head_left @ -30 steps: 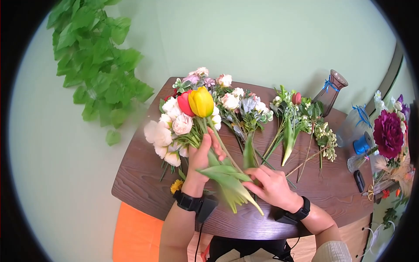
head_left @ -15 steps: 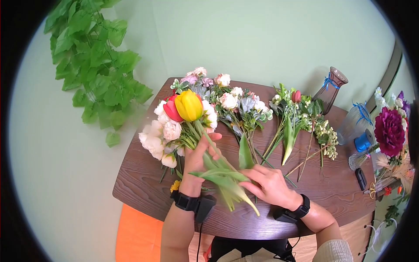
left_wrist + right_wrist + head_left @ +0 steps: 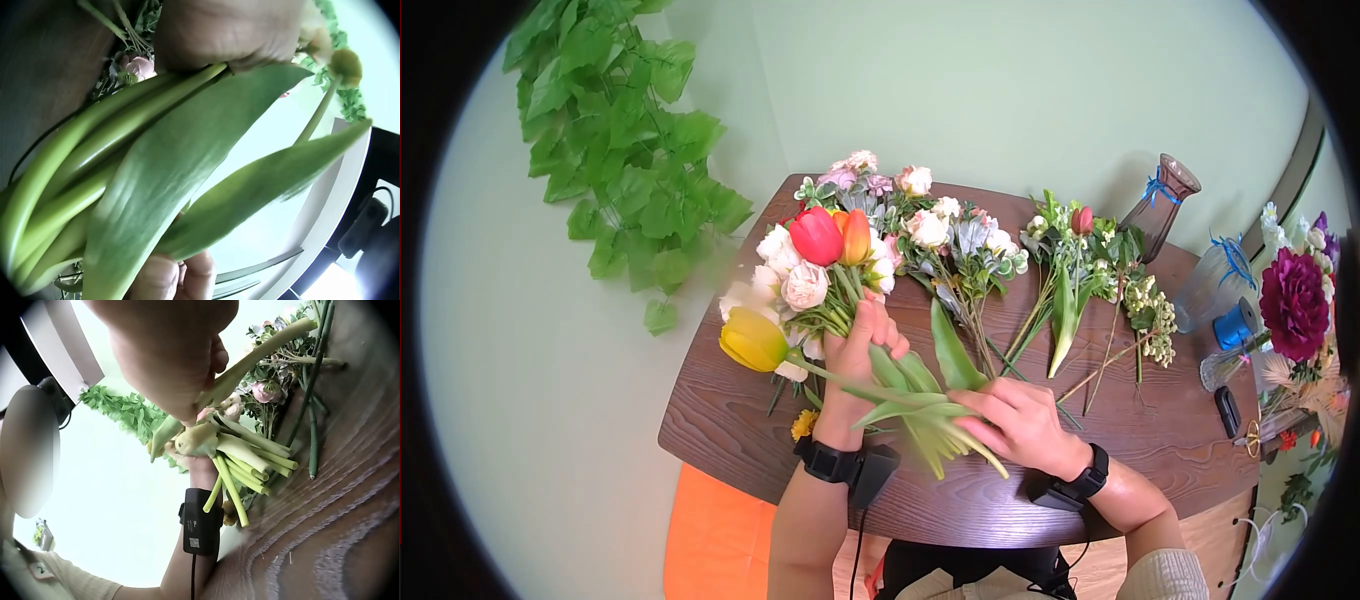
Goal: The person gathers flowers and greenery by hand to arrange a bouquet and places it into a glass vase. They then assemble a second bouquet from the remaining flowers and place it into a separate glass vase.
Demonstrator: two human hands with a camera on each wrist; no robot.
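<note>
In the head view my left hand [image 3: 860, 350] grips a bunch of stems [image 3: 94, 150]. Its heads are a red tulip [image 3: 817, 236], an orange tulip [image 3: 855, 238] and several pale peonies [image 3: 805, 286]. My right hand [image 3: 1025, 425] pinches the leafy lower stem of a yellow tulip [image 3: 752, 340]. That tulip lies slantwise across my left wrist, its head low at the bunch's left side. Long green leaves [image 3: 169, 156] fill the left wrist view between both hands. Cut stem ends [image 3: 250, 472] stick out below the left hand in the right wrist view.
Loose flower sprays [image 3: 960, 240] and greenery [image 3: 1080, 250] lie across the wooden table [image 3: 740, 440]. A dark glass vase [image 3: 1162, 210], a clear vase [image 3: 1212, 290] and a blue ribbon spool [image 3: 1235, 325] stand at the right. A yellow flower [image 3: 804, 424] is beside my left wrist.
The yellow tulip's head has swung left and down from the top of the bunch, uncovering the orange tulip. The left hand keeps its grip; the right still pinches the stem.
</note>
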